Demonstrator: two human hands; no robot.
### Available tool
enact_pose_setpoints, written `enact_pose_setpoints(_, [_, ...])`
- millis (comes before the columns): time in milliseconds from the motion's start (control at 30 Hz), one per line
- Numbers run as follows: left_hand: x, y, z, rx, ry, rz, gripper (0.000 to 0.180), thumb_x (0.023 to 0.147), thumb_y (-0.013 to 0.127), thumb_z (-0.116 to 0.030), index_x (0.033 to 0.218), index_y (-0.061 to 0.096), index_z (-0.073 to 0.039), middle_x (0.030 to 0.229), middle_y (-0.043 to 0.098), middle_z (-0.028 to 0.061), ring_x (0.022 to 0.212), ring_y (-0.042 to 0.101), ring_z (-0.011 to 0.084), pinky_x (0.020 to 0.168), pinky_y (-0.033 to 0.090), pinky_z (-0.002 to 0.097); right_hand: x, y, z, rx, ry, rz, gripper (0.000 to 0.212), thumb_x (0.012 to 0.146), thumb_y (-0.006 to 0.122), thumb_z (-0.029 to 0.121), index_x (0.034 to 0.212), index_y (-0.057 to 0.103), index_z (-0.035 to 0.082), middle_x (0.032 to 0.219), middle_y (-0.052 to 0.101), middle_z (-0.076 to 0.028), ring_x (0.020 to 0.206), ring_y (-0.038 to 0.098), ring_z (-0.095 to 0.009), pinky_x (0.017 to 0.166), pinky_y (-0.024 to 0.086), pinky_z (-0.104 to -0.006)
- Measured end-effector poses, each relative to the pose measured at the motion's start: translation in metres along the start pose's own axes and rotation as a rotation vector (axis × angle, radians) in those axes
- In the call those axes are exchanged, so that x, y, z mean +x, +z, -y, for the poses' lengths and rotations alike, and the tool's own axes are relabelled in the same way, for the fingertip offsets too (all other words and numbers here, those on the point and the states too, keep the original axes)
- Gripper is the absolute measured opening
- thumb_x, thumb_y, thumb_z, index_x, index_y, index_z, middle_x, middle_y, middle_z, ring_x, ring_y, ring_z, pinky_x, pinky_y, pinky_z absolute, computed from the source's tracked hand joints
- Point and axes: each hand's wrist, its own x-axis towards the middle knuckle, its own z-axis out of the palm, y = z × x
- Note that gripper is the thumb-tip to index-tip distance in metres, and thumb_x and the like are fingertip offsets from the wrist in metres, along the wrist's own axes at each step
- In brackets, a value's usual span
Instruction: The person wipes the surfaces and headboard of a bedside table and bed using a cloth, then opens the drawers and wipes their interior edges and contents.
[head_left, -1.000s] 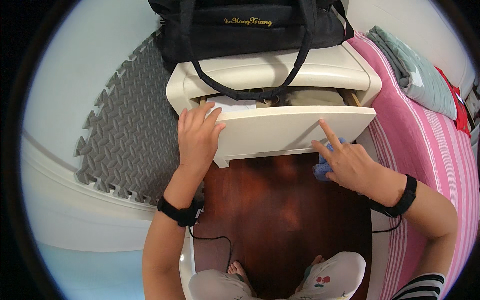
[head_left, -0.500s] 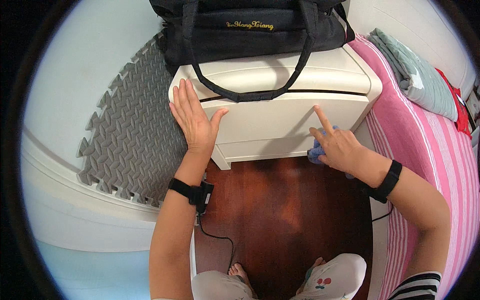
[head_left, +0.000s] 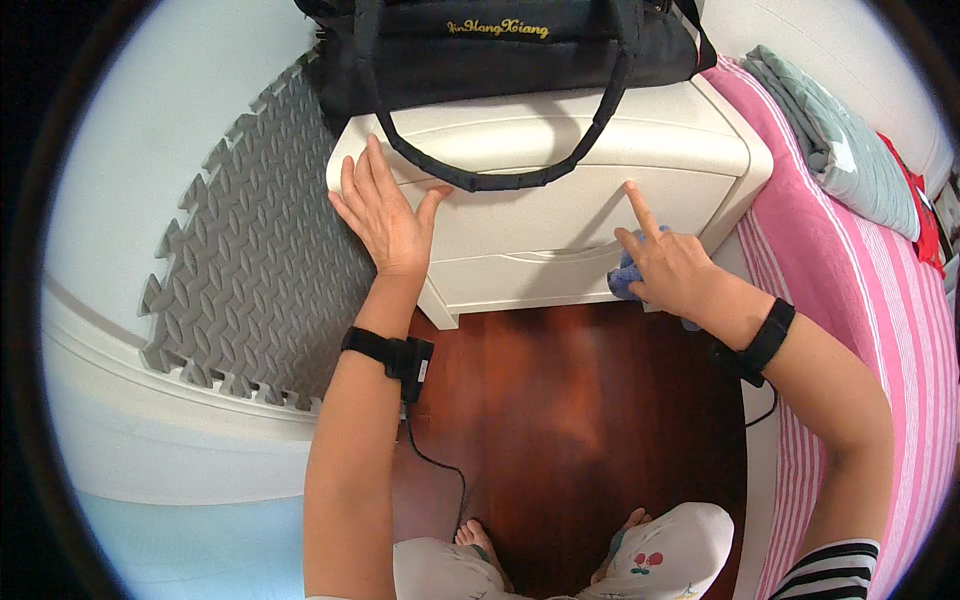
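A cream nightstand (head_left: 480, 282) stands in front of me, its upper drawer (head_left: 540, 215) sitting flush under the top. My left hand (head_left: 385, 220) is open, fingers spread against the left end of the drawer front. With its index finger stretched out, my right hand (head_left: 672, 265) touches the right side of the same drawer. Its other fingers are curled over a blue cloth (head_left: 625, 278), which is partly hidden beneath the hand. A black bag (head_left: 500, 65) rests on the nightstand top, its handle (head_left: 500, 183) drooping over the drawer front.
Grey interlocking foam mats (head_left: 255, 250) lean at the left. On the right is a bed with a pink striped cover (head_left: 830, 270), holding a folded grey-green quilt (head_left: 850, 150) and a red cloth (head_left: 915, 195). Reddish-brown wooden floor (head_left: 570, 410) lies below.
The upper drawer has been pushed in: the dark gap along its top edge is gone. Both hands have moved forward with it.
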Motion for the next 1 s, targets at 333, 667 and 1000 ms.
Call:
enact_pose_setpoints(333, [0.001, 0.000, 0.006, -0.002, 0.040, -0.017, 0.099, 0.069, 0.076, -0.046, 0.143, 0.024, -0.007, 0.140, 0.032, 0.0154, 0.137, 0.018, 0.0315, 0.110, 0.006, 0.0583, 0.004, 0.004, 0.012, 0.041, 0.089, 0.008, 0.055, 0.075, 0.068, 0.019, 0.124, 0.049, 0.004, 0.148, 0.002, -0.033, 0.087, 0.066, -0.035, 0.078, 0.053, -0.0395])
enact_pose_setpoints(667, [0.005, -0.013, 0.024, 0.071, 0.216, 0.029, 0.079, 0.072, 0.072, -0.038, 0.136, 0.037, -0.005, 0.135, 0.039, 0.0137, 0.133, 0.026, 0.0327, 0.109, 0.013, 0.0573, 0.021, 0.028, 0.044, 0.163, -0.347, -0.724, 0.036, 0.071, 0.058, 0.011, 0.107, 0.061, 0.016, 0.123, 0.052, 0.001, 0.108, 0.050, -0.022, 0.082, 0.046, -0.0345])
enact_pose_setpoints(1000, [0.014, -0.033, 0.044, 0.039, 0.327, 0.100, 0.053, 0.078, 0.051, -0.006, 0.131, 0.050, -0.012, 0.132, 0.049, 0.0038, 0.125, 0.039, 0.0275, 0.107, 0.019, 0.0546, 0.123, 0.053, 0.140, 0.237, -0.407, -1.011, 0.036, 0.077, 0.054, 0.015, 0.112, 0.061, 0.010, 0.128, 0.050, -0.002, 0.114, 0.047, -0.022, 0.089, 0.040, -0.0357])
